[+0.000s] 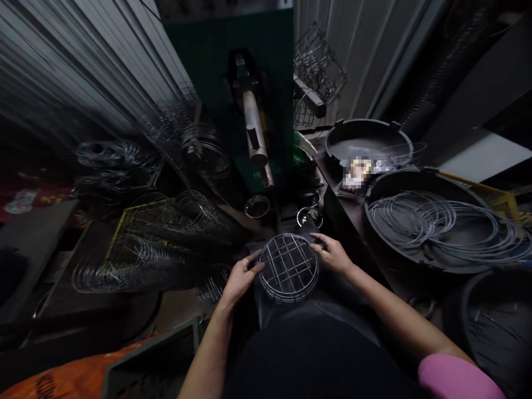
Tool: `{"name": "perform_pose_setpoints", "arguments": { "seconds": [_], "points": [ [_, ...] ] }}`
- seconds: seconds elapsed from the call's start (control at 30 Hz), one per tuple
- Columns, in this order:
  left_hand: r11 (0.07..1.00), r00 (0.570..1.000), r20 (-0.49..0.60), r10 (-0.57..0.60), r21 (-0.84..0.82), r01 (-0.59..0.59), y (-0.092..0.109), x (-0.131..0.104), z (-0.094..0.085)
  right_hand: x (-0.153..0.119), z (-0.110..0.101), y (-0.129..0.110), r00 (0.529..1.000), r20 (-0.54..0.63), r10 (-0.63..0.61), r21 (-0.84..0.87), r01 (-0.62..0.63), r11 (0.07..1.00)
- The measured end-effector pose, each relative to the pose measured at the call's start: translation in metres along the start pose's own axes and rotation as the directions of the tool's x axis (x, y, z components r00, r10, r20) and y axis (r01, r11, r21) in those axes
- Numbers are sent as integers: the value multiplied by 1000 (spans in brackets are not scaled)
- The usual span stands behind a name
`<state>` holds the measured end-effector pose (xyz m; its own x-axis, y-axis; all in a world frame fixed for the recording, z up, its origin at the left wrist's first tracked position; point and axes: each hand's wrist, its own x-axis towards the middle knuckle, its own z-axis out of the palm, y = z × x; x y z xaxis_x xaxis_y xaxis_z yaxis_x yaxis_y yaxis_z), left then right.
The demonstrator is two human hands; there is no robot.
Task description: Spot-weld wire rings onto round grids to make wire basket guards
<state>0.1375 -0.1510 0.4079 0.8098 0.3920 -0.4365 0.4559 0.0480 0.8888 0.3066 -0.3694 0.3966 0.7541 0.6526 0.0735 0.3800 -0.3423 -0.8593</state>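
A round wire rack (290,265), with crossed bars inside stacked rings, lies above my lap at the lower centre. My left hand (242,275) grips its left rim between thumb and fingers. At the upper right rim is my right hand (330,252), its thumb and index finger near the edge; whether they press on the wire is hard to tell. Beyond the rack stands a green machine (266,127) with a metal cylinder (254,130) pointing down toward me. Two small round metal parts, one on the left (257,206) and one on the right (310,217), sit below it.
Wire rings (428,219) lie in a large black tub (374,244) at right, with another round tub (332,147) behind it. Bundles of wire rings (145,266) and a yellow-edged basket (114,238) are at left. A grey crate (155,343) stands at lower left.
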Motion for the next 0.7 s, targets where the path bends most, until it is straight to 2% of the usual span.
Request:
{"name": "perform_pose_setpoints", "arguments": {
  "seconds": [0.07,0.13,0.27,0.4,0.57,0.67,0.7],
  "points": [
    [1000,1000,-2,4,6,-4,1,0,0,2,6,2,994,30,108,89,-111,990],
    [1000,1000,-13,25,12,-25,1,0,0,1,11,3,985,54,165,156,-171,973],
    [994,998,-32,57,91,-54,-3,0,-1,-7,14,2,981,47,190,241,-195,951],
    [950,992,-8,125,291,-117,-7,-4,-3,-14,15,2,970,40,238,289,-239,927],
    [796,987,35,157,587,-147,-2,-13,-1,-7,18,-2,962,87,260,322,-274,906],
    [667,985,42,168,731,-145,0,-28,5,-10,14,-23,967,163,197,321,-241,916],
    [630,983,59,173,761,-156,1,-34,7,-15,12,-33,960,230,160,322,-230,918]
  ]
}}
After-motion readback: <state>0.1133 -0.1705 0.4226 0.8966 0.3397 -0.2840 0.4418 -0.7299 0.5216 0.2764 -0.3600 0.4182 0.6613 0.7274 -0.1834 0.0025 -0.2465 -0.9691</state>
